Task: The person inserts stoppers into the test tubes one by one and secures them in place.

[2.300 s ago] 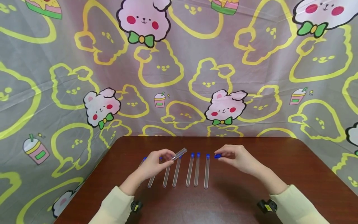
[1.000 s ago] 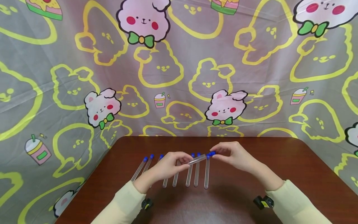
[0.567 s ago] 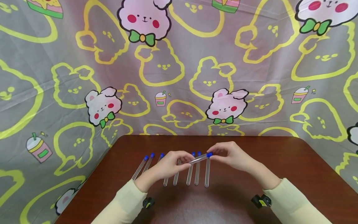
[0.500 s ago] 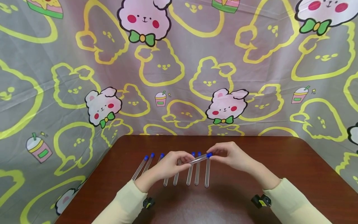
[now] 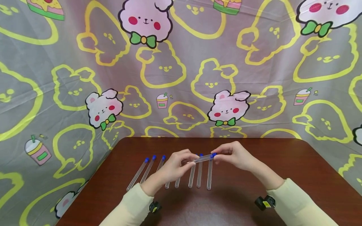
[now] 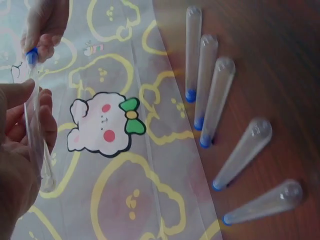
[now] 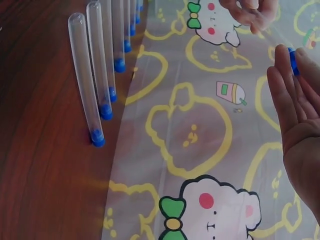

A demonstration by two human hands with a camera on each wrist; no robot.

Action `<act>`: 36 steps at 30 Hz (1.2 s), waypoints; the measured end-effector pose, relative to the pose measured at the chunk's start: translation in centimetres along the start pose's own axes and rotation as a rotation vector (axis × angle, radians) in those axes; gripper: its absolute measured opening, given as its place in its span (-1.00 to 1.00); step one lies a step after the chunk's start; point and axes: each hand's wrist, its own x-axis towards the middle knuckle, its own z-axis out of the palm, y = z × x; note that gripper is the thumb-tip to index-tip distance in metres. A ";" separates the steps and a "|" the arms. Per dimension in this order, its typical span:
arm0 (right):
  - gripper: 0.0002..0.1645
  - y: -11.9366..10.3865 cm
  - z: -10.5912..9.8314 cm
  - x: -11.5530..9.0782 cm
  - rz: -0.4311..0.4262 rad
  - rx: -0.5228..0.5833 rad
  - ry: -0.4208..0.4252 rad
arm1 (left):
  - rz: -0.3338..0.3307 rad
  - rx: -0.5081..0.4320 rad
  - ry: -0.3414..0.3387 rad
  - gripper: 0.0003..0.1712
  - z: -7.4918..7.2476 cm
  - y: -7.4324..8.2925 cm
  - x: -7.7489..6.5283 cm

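Observation:
In the head view my left hand [image 5: 179, 163] grips a clear test tube [image 5: 204, 158], held slanting above the table. My right hand [image 5: 236, 156] pinches the blue cap [image 5: 214, 155] at the tube's upper end. From the left wrist, the tube [image 6: 33, 117] runs between thumb and fingers, with the cap [image 6: 31, 56] on its far end in the other hand's fingertips. The right wrist view shows the cap [image 7: 294, 61] between thumb and fingers. Below the hands lies a row of capped test tubes [image 5: 209, 175], some partly hidden by the left hand and forearm.
The tubes lie side by side on a dark brown table [image 5: 254, 201], blue caps toward the back. At the left end of the row is another capped tube [image 5: 137, 175]. A patterned cloth [image 5: 186, 94] hangs behind the table and along its sides.
The tube and the blue cap, apart at first, have come together as the hands closed in. Since half a second ago the left hand has shifted slightly right and the tube lies flatter.

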 end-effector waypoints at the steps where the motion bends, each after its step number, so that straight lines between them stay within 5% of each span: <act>1: -0.78 0.0 0.0 0.0 0.004 0.017 0.000 | 0.004 -0.007 0.005 -0.79 0.1 0.0 0.0; 13: -0.76 0.7 0.1 -0.1 0.042 0.148 -0.004 | -0.023 -0.083 0.031 -0.78 1.2 0.2 -0.2; 21: -0.76 0.8 0.0 -0.1 0.017 0.178 0.002 | 0.003 -0.097 0.074 -0.79 1.4 2.3 0.1; 27: -0.75 0.5 0.0 -0.1 0.018 0.179 0.008 | 0.014 -0.097 0.074 -0.79 1.7 0.6 0.0; 36: -0.78 -0.2 0.3 0.0 0.070 0.066 0.038 | -0.034 -0.125 0.049 -0.78 0.8 0.4 0.1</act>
